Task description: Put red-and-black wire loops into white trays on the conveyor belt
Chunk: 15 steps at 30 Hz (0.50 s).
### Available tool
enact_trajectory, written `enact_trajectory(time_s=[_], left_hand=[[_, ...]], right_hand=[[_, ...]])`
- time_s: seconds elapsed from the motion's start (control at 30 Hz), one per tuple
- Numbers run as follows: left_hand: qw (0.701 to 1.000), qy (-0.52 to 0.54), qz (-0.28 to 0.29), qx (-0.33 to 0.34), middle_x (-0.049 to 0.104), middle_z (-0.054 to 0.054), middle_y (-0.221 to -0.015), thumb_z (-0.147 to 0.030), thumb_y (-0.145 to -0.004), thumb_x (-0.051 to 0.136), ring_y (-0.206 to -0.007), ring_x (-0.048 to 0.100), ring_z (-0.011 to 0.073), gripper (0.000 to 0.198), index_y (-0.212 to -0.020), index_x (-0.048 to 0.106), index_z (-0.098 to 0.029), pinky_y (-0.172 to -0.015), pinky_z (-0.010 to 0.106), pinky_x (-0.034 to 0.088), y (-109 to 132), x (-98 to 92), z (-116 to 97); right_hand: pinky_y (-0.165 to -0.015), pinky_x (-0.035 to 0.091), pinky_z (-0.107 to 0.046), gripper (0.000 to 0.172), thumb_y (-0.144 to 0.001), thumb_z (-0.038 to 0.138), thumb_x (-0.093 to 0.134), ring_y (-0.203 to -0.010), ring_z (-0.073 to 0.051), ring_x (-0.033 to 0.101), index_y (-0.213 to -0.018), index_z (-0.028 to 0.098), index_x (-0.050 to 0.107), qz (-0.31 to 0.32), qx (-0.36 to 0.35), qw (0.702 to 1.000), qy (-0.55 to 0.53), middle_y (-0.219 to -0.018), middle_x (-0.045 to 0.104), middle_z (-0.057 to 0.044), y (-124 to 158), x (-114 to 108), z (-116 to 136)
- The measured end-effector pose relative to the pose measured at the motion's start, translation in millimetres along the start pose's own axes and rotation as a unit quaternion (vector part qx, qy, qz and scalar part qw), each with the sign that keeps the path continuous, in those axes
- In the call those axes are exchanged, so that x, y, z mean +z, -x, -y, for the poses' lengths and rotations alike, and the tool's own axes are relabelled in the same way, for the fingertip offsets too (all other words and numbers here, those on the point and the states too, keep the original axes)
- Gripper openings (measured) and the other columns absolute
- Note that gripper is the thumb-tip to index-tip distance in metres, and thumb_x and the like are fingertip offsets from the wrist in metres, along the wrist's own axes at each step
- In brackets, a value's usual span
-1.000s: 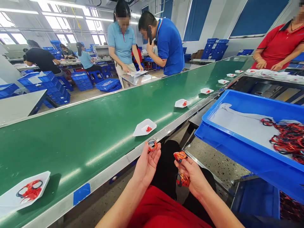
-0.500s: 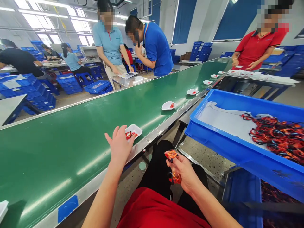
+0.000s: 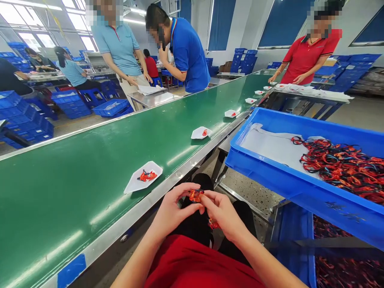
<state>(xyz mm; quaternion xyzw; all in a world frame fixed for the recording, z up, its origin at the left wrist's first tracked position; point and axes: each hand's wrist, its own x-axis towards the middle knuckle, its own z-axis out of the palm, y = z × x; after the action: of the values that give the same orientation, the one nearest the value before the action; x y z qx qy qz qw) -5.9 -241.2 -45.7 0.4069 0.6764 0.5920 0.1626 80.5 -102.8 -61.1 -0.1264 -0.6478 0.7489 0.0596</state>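
Both my hands meet over my lap, just in front of the belt edge. My left hand (image 3: 175, 206) and my right hand (image 3: 221, 212) pinch a small orange-red patterned lanyard (image 3: 196, 195) between their fingertips. A second orange-red part of it (image 3: 213, 223) hangs below my right hand. On the green conveyor belt (image 3: 75, 188), a white folded paper tray (image 3: 135, 182) holding a red and dark lanyard piece (image 3: 147, 175) sits just beyond my left hand. Neither hand touches it.
To my right, a blue plastic crate (image 3: 300, 170) lined with white sheet holds a tangle of red and black lanyards (image 3: 339, 168). Another blue crate (image 3: 292, 236) stands below it. Several white trays line the belt, with co-workers standing beyond it.
My left hand has drawn back from the nearest tray and joined my right hand on the lanyard. That tray now shows a larger red and dark piece and sits further left.
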Motion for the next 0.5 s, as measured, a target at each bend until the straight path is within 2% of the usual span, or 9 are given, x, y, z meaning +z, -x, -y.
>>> enact_trajectory(time_s=[0.1,0.17,0.33,0.5], left_hand=[[0.977,0.207,-0.046,-0.035,0.061,0.007,-0.118,-0.024,-0.076,0.068,-0.097,0.061,0.0160,0.032,-0.107,0.058,-0.023,-0.090,0.030,0.047,2,-0.3,5],[0.957,0.281,-0.063,-0.040,0.063,0.007,-0.117,-0.023,-0.075,0.070,-0.093,0.062,0.0135,0.032,-0.104,0.058,-0.022,-0.087,0.026,0.048,3,1.0,7],[0.941,0.327,-0.074,-0.052,0.061,0.008,-0.121,-0.018,-0.072,0.073,-0.094,0.062,0.0119,0.032,-0.100,0.057,-0.022,-0.086,0.024,0.047,4,3.3,12],[0.952,0.296,-0.075,-0.038,0.057,0.005,-0.128,-0.010,-0.071,0.072,-0.096,0.063,0.0123,0.033,-0.097,0.057,-0.023,-0.086,0.024,0.048,5,2.4,15]], right_hand=[[-0.039,0.013,-0.020,0.037,-0.085,0.048,0.052,-0.038,-0.002,0.023,-0.094,0.014,0.063,0.011,0.011,0.999,-0.049,-0.058,0.055,0.003,5,-3,3],[-0.039,0.011,-0.021,0.037,-0.084,0.048,0.054,-0.038,-0.001,0.022,-0.095,0.014,0.063,0.012,0.015,0.998,-0.060,-0.057,0.054,0.003,7,-5,2],[-0.040,0.011,-0.021,0.035,-0.083,0.047,0.056,-0.039,0.000,0.023,-0.093,0.014,0.062,0.009,0.028,0.998,-0.058,-0.058,0.054,0.003,8,-7,-8],[-0.041,0.010,-0.021,0.035,-0.083,0.047,0.056,-0.039,0.000,0.022,-0.092,0.014,0.060,0.000,0.036,0.998,-0.053,-0.058,0.054,0.003,8,-9,-16]])
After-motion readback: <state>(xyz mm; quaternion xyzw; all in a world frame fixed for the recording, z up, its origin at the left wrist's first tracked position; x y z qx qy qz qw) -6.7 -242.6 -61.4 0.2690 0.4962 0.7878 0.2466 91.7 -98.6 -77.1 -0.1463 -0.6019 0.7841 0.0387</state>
